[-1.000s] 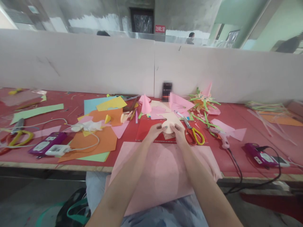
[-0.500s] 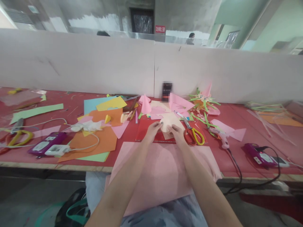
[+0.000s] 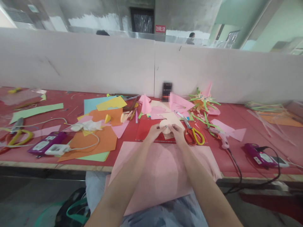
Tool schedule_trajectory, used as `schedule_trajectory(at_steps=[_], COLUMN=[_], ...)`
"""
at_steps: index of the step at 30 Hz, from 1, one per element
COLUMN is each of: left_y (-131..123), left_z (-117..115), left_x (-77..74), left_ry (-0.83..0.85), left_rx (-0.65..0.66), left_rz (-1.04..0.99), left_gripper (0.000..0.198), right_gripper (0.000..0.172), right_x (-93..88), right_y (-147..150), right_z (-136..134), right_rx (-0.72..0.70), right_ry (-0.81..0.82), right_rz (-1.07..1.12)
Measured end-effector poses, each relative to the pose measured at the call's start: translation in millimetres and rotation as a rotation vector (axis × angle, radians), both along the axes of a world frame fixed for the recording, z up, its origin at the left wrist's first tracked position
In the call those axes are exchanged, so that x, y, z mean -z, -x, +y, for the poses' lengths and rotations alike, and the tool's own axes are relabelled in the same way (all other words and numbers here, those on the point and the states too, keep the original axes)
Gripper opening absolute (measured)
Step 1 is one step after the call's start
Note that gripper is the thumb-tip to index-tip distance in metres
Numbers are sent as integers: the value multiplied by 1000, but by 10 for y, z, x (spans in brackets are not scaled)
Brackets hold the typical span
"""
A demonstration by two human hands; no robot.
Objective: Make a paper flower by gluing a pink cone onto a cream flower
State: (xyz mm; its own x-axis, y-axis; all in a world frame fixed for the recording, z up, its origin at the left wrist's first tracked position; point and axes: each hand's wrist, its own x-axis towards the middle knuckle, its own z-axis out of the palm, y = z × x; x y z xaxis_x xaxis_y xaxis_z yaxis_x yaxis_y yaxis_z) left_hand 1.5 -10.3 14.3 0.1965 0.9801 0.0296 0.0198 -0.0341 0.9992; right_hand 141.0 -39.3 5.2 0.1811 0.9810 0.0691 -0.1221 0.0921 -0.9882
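Observation:
Between my two hands is a small cream paper piece (image 3: pixel 164 123) with a rounded edge. My left hand (image 3: pixel 155 130) pinches its left side, and my right hand (image 3: pixel 176 130) grips it from the right. Fingers hide part of the piece. Below it lie a cream paper sheet (image 3: pixel 174 118) and a red board (image 3: pixel 145 128). Scissors (image 3: pixel 194 132) with red and yellow handles rest just right of my right hand. A pink paper cone (image 3: pixel 146 105) stands behind my left hand.
Orange paper (image 3: pixel 94 143) and a purple power strip (image 3: pixel 48 143) lie at left. On the right are a glue gun (image 3: pixel 222 137), another purple power strip (image 3: pixel 259 155) and a paper figure (image 3: pixel 204 98) with green strips. A white partition (image 3: pixel 94 64) stands behind.
Both hands stay close to the same spot. My fingers have shifted on the cream paper piece, drawing nearer together, and the piece has turned slightly.

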Motion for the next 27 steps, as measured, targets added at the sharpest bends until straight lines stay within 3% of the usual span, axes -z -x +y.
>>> schedule_trajectory(at_steps=[9,19,22,25,27], left_y=[4,13,14,9,5], left_z=[20,15,-4,-61,-107], left_x=[28,5,-22,-72,-94], left_ry=[30,65,-81,-381,-550], left_rx=[75,-10,-106,-229,-209], left_rz=[-124,-205,-67,104,221], left_gripper=[32,25,23,28,36], right_gripper=[36,37,37,38,38], right_x=[-69,-10,-14,-31,-42], right_y=[12,-8,-11,-5,1], right_z=[-45,-14,-21,-31,-35], right_rx=[61,97,104,121,130], right_ry=[44,66,61,60,66], right_rz=[50,154,150,128,97])
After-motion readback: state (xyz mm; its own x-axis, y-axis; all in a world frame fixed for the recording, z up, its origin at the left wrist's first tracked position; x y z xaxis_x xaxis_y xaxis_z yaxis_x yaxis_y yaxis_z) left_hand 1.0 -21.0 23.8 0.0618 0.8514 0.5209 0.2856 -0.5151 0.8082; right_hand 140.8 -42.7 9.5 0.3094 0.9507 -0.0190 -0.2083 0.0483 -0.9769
